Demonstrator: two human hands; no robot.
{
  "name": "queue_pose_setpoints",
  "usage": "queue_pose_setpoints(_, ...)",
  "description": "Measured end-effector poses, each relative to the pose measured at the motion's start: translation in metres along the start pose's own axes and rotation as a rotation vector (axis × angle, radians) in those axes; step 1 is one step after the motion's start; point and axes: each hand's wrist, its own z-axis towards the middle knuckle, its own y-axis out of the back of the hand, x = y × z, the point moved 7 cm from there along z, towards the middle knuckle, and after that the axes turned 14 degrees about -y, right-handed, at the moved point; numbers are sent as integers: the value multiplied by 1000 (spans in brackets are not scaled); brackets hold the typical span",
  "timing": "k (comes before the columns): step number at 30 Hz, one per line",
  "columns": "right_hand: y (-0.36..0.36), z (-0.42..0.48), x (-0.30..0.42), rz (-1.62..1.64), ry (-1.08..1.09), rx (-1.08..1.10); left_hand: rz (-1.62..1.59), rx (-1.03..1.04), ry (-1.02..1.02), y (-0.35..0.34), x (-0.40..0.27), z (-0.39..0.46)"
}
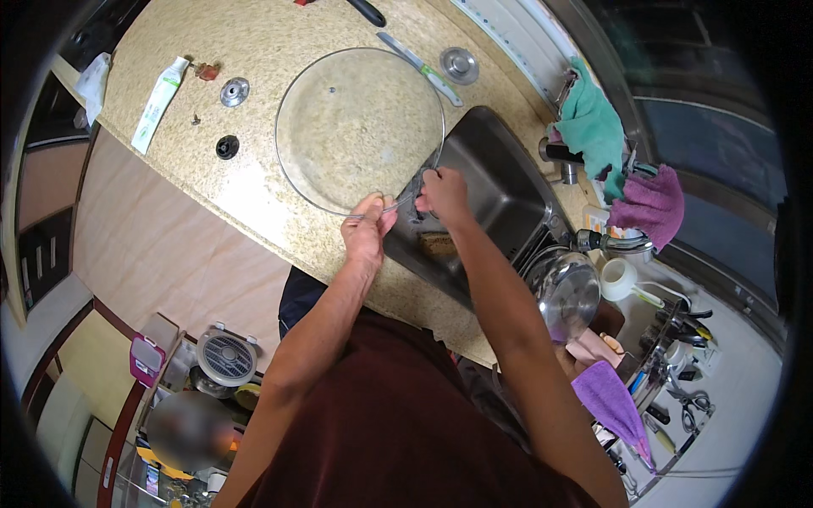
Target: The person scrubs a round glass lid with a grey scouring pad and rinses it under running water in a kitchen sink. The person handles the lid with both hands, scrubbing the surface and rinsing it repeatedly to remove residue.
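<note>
A round glass pot lid (359,127) with a metal rim and a small centre hole lies across the stone countertop, its near right side reaching over the sink. My left hand (367,232) pinches the near rim between thumb and fingers. Close by, my right hand (448,197) is curled at the rim above the sink; whether something small sits in its fingers is hidden. Left of the lid are a metal disc (235,92), a small screw (195,119) and a black round knob part (227,147). A knife (438,84) with a white and green handle touches or nearly touches the lid's far edge.
The steel sink (492,165) holds a brownish sponge-like thing (438,244). Behind it stands a faucet (567,166) with cloths (591,120) draped nearby. A metal strainer (459,65) and a white-green tube (159,106) lie on the counter. Steel pots (565,292) stand right of the sink.
</note>
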Motion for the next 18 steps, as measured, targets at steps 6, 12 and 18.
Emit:
queue_pose_setpoints(6,-53,-45,-39,145,-201,80,-67,48,-39,10,8,6)
queue_pose_setpoints(12,2,3,5,-53,-5,63,18,9,34,5,4,1)
queue_pose_setpoints(18,-8,-11,0,48,-82,103,-1,36,-41,4,-7,10)
